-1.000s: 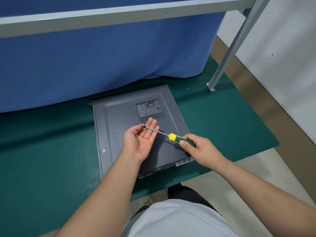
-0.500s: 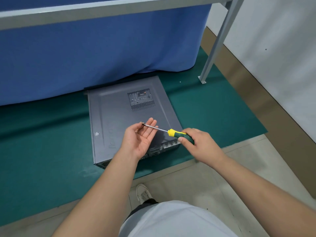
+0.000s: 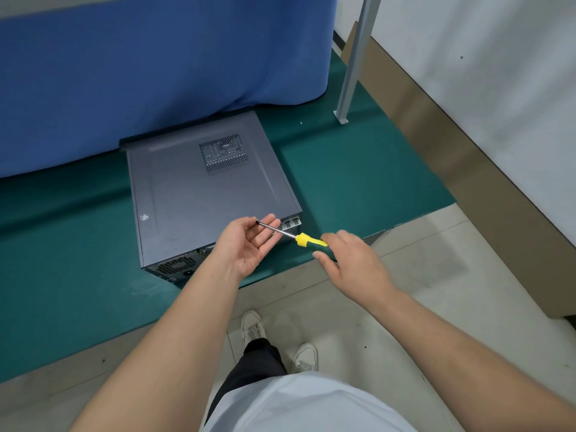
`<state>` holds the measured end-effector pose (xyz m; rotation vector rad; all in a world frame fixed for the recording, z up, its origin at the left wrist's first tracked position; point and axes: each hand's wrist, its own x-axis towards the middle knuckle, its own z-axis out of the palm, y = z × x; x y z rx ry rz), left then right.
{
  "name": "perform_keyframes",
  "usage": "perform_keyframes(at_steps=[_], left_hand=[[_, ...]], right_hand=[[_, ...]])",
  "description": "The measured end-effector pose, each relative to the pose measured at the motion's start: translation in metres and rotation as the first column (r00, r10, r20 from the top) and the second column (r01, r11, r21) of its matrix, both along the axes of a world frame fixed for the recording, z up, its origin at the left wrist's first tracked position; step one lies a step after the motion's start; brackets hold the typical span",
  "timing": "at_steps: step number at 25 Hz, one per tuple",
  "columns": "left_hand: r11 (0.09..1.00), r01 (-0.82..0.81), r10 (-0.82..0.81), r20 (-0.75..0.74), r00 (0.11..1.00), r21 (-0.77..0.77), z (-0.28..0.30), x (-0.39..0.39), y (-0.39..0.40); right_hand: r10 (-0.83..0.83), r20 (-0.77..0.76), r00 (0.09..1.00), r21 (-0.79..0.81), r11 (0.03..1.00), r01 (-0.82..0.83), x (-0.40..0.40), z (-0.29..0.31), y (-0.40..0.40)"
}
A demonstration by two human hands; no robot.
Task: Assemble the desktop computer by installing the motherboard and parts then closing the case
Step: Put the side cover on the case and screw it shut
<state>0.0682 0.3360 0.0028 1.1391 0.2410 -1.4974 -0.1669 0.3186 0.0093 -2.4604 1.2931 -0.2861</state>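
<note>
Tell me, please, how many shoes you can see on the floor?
2: one white shoe on the tiled floor below the left forearm, the other just right of it, nearer the body. Both are partly hidden by the trousers.

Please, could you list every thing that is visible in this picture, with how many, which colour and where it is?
computer case: one, grey, closed, lying on the green mat in front of the cloth.
screwdriver: one, yellow and green handle, metal shaft, held between both hands above the case's near edge.
green mat: one, dark green, on the floor under the case.
blue cloth: one, blue, hanging behind the case.
metal post: one, grey, standing on the mat at right.
wall: white, at right.
shoes: two, white, on the tiled floor.
left hand: palm up, touches the shaft.
right hand: grips the handle.
</note>
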Motion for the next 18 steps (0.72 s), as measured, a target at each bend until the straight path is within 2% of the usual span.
perform_keyframes(at_steps=[2,4,7,9,13,18], left_hand=[[0.999,0.019,-0.020,0.016,1.000,0.029,-0.004,-0.009,0.002],[0.997,0.051,-0.053,0.028,0.998,0.054,-0.010,-0.018,0.001],[0.989,0.116,-0.121,0.053,0.991,0.089,-0.019,-0.032,-0.006],[0.980,0.162,-0.172,0.080,0.982,0.115,-0.025,-0.044,-0.018],[0.954,0.240,-0.265,0.130,0.956,0.182,-0.030,-0.058,-0.061],[0.945,0.241,-0.275,0.142,0.951,0.221,-0.029,-0.055,-0.081]], right_hand=[[-0.068,0.048,0.996,0.111,0.992,0.063,-0.006,-0.007,0.007],[-0.181,0.116,0.977,0.288,0.947,0.141,-0.013,-0.016,0.010],[-0.353,0.176,0.919,0.579,0.792,0.193,-0.022,-0.031,0.021],[-0.450,0.192,0.872,0.714,0.674,0.190,-0.023,-0.041,0.029],[-0.603,0.201,0.772,0.834,0.519,0.188,-0.013,-0.057,0.017],[-0.666,0.194,0.720,0.867,0.460,0.192,-0.001,-0.059,0.007]])
